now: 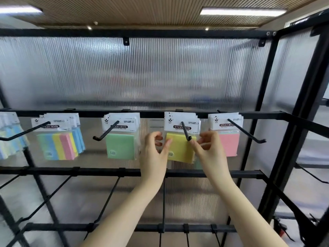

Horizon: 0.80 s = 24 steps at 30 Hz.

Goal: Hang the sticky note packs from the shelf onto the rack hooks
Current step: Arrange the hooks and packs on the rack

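A yellow sticky note pack [179, 148] hangs at the front of several packs on a black rack hook [186, 131] on the middle rail. My left hand [154, 154] is at its left edge, thumb tip touching the pack's front and fingers curled beside it. My right hand [207, 148] is at its right edge, thumb tip near the hook's end and fingers loosely curled. Neither hand wraps around the pack. Neighbouring hooks carry a green pack [121, 146], a pink pack [228, 145] and a multicolour striped pack [58, 146].
More blue packs [10, 139] hang at the far left. Bare hooks [108, 198] stick out towards me from the lower rails. A black frame post [292, 139] stands at the right, with a ribbed translucent panel [142, 72] behind the rack.
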{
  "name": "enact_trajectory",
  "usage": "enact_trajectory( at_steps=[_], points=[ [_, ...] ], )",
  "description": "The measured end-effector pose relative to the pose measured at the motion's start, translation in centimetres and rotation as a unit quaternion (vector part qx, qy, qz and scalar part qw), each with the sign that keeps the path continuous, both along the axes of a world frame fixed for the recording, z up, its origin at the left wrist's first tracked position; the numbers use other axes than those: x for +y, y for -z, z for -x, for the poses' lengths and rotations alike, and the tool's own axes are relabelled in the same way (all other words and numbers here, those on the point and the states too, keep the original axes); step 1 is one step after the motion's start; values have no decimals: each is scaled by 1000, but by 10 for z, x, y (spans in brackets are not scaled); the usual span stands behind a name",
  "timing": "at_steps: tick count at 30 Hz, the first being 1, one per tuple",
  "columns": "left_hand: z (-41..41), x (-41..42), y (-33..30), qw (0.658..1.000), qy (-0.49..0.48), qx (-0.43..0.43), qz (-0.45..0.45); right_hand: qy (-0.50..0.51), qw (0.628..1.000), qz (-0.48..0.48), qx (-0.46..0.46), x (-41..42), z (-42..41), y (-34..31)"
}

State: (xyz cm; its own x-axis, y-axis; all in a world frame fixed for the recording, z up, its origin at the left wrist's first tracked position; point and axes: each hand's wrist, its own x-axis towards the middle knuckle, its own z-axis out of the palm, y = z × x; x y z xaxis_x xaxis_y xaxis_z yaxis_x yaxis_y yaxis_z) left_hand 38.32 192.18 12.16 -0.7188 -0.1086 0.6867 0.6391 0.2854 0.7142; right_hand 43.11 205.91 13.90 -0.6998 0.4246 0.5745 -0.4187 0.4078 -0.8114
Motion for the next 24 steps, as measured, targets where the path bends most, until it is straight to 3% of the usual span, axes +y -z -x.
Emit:
enact_trajectory(
  at_steps=[4, 14, 20, 24],
  points=[
    [8, 6, 5, 999, -5, -29, 37, 23, 999, -5, -31, 0, 12, 5],
    [18, 14, 4, 997, 6, -77, 6, 47, 994, 12, -96, -1, 29, 4],
    [13, 1, 21, 994, 5, -112, 9, 48, 975, -36, -215, -4, 25, 21],
    [12, -22, 41, 983, 10, -158, 95, 37, 944, -101, -312, -15, 20, 38]
  ],
)
